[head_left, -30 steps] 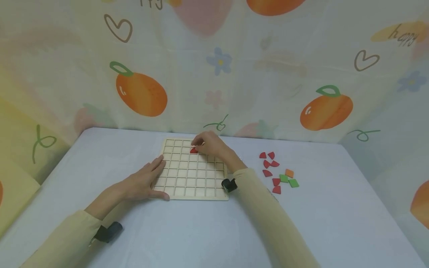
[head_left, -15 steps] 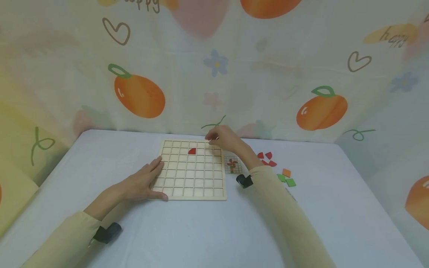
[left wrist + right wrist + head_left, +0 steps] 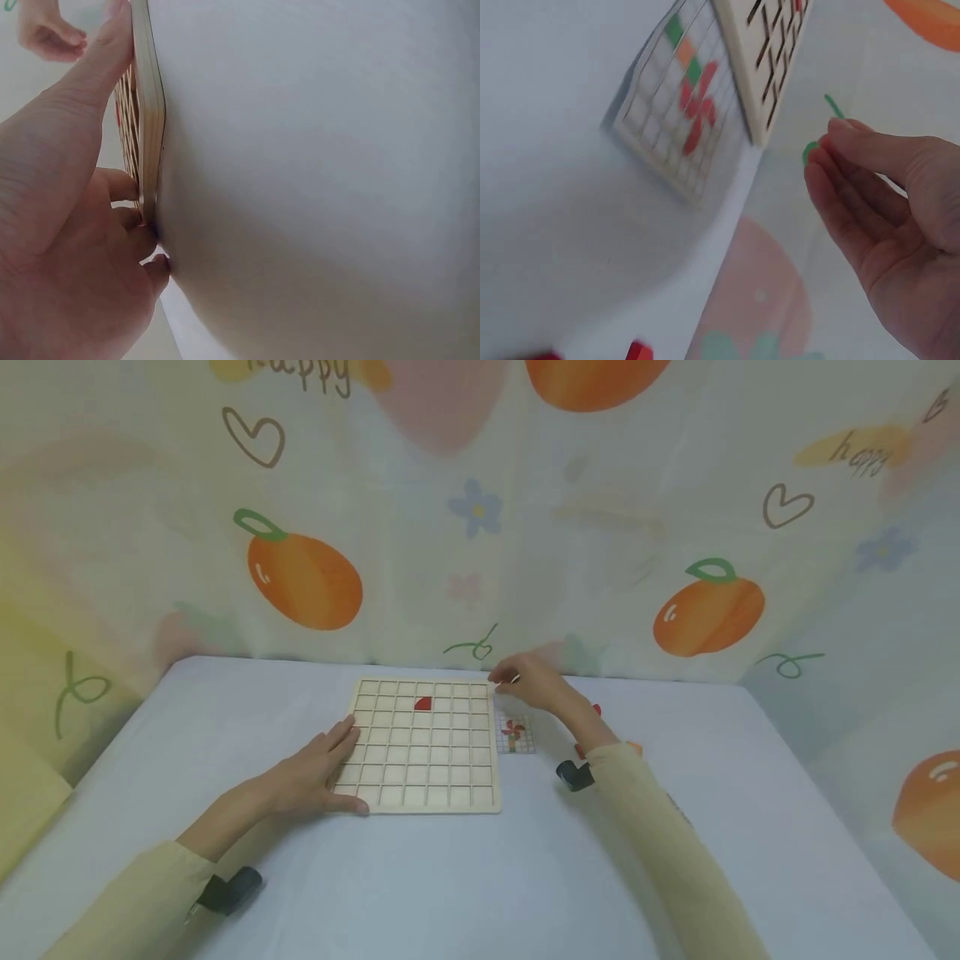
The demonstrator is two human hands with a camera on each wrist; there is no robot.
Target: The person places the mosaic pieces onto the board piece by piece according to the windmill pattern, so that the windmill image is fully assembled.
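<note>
A square wooden grid board (image 3: 450, 774) lies on the white table, with a red quarter-circle tile (image 3: 423, 703) in one cell of its second row from the back. My left hand (image 3: 313, 768) rests against the board's left edge, fingers extended and thumb along the front edge; the left wrist view shows several fingertips touching the wooden rim (image 3: 151, 127). Above the board's back right corner hovers my right hand (image 3: 534, 681). Its fingers are loosely bent, with thumb and fingertips close together, and nothing shows between them in the right wrist view.
Right of the board lies a small pattern card (image 3: 516, 734) printed with a red pinwheel flower on a grid. Red tiles (image 3: 596, 710) and an orange tile (image 3: 635, 748) are partly covered by the right forearm. A fruit-print cloth (image 3: 405, 527) hangs behind the table.
My right hand has let go of the red tile and moved right, off the board. The tile stays in its cell, the pattern card is uncovered, and the left hand remains at the board.
</note>
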